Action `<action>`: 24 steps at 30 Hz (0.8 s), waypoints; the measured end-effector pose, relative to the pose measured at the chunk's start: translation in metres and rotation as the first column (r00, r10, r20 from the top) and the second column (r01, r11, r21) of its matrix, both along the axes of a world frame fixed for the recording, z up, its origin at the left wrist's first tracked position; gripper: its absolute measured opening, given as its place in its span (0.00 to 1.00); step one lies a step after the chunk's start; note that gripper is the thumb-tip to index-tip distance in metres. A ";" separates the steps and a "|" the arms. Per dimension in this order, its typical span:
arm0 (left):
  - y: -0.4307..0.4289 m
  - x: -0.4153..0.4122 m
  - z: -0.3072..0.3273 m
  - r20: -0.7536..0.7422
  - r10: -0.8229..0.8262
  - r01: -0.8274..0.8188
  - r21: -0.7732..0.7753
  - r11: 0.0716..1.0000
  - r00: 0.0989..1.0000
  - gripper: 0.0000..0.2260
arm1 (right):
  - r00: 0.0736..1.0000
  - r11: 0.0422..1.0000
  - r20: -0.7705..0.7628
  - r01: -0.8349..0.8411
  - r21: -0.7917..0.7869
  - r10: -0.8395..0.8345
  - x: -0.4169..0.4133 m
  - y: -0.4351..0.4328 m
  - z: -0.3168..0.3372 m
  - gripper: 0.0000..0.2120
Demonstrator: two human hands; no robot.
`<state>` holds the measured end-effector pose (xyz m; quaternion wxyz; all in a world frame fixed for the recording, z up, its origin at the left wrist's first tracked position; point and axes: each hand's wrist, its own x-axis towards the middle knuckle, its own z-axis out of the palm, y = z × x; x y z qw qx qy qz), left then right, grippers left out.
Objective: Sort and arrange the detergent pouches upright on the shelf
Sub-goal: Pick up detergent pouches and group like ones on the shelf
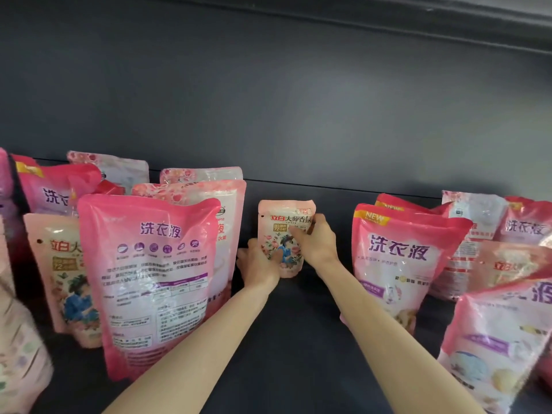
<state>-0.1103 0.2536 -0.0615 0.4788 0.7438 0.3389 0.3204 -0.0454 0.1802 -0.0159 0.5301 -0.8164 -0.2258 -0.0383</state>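
A small pale-pink floral pouch (283,231) stands upright deep in the middle of the dark shelf (298,339). My left hand (261,264) grips its lower left edge, thumb across the front. My right hand (316,240) holds its right side near the top. A large pink pouch (155,279) stands at the left with its printed back facing me. Another large pink pouch (400,258) marked NEW stands upright at the right.
Several more pink and white pouches crowd the left group (56,264) and the right group (501,324), some leaning. The dark back wall (298,100) rises behind. A gap of bare shelf lies between the two groups, around my forearms.
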 end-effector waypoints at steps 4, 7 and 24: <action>-0.006 -0.013 0.002 0.002 0.007 -0.007 0.031 1.000 1.000 0.14 | 0.999 0.999 -0.026 -0.023 0.023 0.023 -0.014 -0.011 0.002 0.16; -0.016 -0.032 0.005 0.035 -0.017 0.016 0.038 0.999 0.999 0.09 | 0.999 0.999 -0.018 -0.046 0.027 0.047 -0.033 -0.023 0.004 0.16; -0.059 -0.156 -0.009 -0.013 -0.082 0.082 0.337 0.938 0.997 0.09 | 0.974 0.971 -0.005 -0.225 0.086 0.226 -0.119 -0.080 -0.006 0.18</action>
